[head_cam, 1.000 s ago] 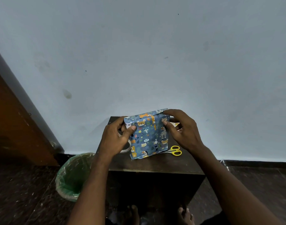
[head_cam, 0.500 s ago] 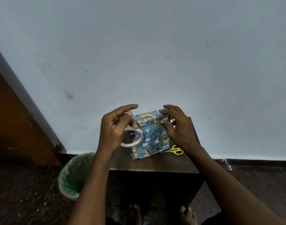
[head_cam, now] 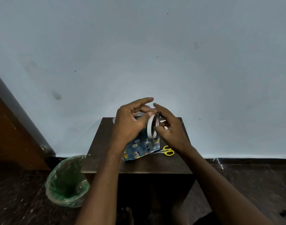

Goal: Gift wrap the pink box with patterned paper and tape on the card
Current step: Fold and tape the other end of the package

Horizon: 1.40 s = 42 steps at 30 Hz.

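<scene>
Pale blue wall [head_cam: 155, 46] fills most of what I see, with a small dark wooden counter [head_cam: 106, 159] pushed up against it and a dark speckled floor [head_cam: 17, 200] below. On the counter lies the box [head_cam: 141, 147], already covered in blue paper printed with little animals, its near corner towards the front edge. Both hands are raised just above it, close together. The left hand [head_cam: 129, 124] grips a roll of tape [head_cam: 150, 126], held on edge with thumb and fingers curled round its rim, the forefinger stretched out above. The right hand [head_cam: 169, 127] touches the roll from the other side, its fingertips pinching at the tape's edge near the top. Yellow-handled scissors [head_cam: 167, 151] lie on the counter just right of the box. A bin lined with a green bag [head_cam: 66, 182] stands on the floor to the left, beside a brown wooden door [head_cam: 12, 135].
</scene>
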Each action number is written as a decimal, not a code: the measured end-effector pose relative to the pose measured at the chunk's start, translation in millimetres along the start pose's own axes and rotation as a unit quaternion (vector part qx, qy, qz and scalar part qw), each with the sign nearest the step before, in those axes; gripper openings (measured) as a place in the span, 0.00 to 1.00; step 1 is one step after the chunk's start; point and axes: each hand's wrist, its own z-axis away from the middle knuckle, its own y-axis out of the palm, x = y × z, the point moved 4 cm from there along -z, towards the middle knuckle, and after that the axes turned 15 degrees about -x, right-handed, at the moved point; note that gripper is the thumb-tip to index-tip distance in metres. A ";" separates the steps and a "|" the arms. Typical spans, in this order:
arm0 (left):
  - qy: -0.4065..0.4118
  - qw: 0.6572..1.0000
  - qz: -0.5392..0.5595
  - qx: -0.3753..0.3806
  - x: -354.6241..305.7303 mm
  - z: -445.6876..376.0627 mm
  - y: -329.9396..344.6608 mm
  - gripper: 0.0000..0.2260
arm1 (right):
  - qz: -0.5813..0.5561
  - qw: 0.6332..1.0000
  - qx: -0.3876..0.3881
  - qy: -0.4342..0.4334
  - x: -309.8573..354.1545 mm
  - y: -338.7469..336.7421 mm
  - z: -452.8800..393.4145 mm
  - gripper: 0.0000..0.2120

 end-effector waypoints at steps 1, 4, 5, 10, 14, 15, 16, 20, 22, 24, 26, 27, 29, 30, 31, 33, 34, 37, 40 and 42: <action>0.001 1.000 0.004 -0.003 -0.7 -1.9 3.8 0.17 | -0.012 1.000 -0.006 0.012 -1.0 -0.4 0.0 0.29; 0.005 1.000 0.011 -0.013 4.0 -5.8 13.1 0.15 | -0.016 1.000 -0.024 0.009 -5.1 -3.0 -4.0 0.22; -0.003 1.000 0.013 -0.014 6.4 -6.2 15.3 0.15 | -0.014 1.000 -0.025 0.004 -6.8 -3.6 -5.6 0.19; -0.004 1.000 -0.019 -0.011 9.9 -7.8 21.7 0.16 | -0.006 0.999 -0.051 -0.013 -10.8 -5.8 -6.8 0.13; -0.010 0.999 -0.036 0.005 14.3 -8.7 22.9 0.13 | -0.007 0.997 -0.077 0.000 -8.1 -9.8 -6.4 0.14; -0.021 0.999 -0.029 0.010 15.7 -8.8 22.1 0.11 | -0.011 0.997 -0.078 0.001 -7.1 -10.2 -6.4 0.13; -0.031 0.999 -0.021 0.018 16.4 -9.0 21.7 0.09 | -0.015 0.997 -0.077 0.000 -5.8 -10.9 -6.8 0.13; -0.052 0.998 0.005 0.032 17.3 -9.7 19.8 0.07 | -0.014 0.997 -0.075 -0.002 -2.3 -12.1 -6.9 0.12; -0.054 0.998 0.014 0.022 18.0 -10.7 19.5 0.07 | -0.014 0.997 -0.074 -0.003 -1.7 -12.4 -6.2 0.12; -0.060 0.998 0.023 0.007 18.8 -11.5 19.8 0.06 | -0.010 0.997 -0.073 -0.012 -1.5 -12.1 -6.6 0.11; -0.071 0.997 0.027 -0.007 19.1 -12.1 20.3 0.05 | -0.005 0.997 -0.073 -0.024 -0.8 -11.9 -7.2 0.11; -0.076 0.997 0.029 -0.011 19.1 -12.6 20.8 0.05 | -0.004 0.997 -0.072 -0.029 -0.1 -11.9 -7.6 0.11; -0.091 0.995 0.038 -0.015 19.0 -13.1 21.4 0.05 | 0.000 0.997 -0.070 -0.038 1.8 -11.5 -8.1 0.11; -0.098 0.994 0.041 -0.016 19.1 -13.0 21.9 0.04 | 0.003 0.997 -0.069 -0.043 2.6 -11.7 -8.1 0.12; -0.105 0.993 0.042 -0.017 19.0 -12.7 22.1 0.04 | 0.004 0.997 -0.068 -0.047 2.9 -11.7 -8.2 0.12; -0.112 0.993 0.042 -0.019 18.2 -11.9 22.6 0.03 | 0.006 0.996 -0.068 -0.050 2.8 -12.7 -8.9 0.11; -0.114 0.992 0.042 -0.018 17.6 -11.5 22.7 0.03 | 0.009 0.996 -0.069 -0.051 2.6 -13.2 -9.1 0.11; -0.121 0.992 0.039 -0.010 16.6 -11.0 22.2 0.03 | 0.015 0.996 -0.067 -0.054 3.7 -13.5 -9.3 0.10; -0.135 0.990 0.038 -0.010 17.9 -10.6 21.3 0.02 | 0.022 0.996 -0.060 -0.064 2.2 -13.0 -9.4 0.11; -0.138 0.989 0.042 -0.016 17.1 -10.2 21.4 0.01 | 0.027 0.996 -0.058 -0.067 -0.5 -12.6 -9.3 0.11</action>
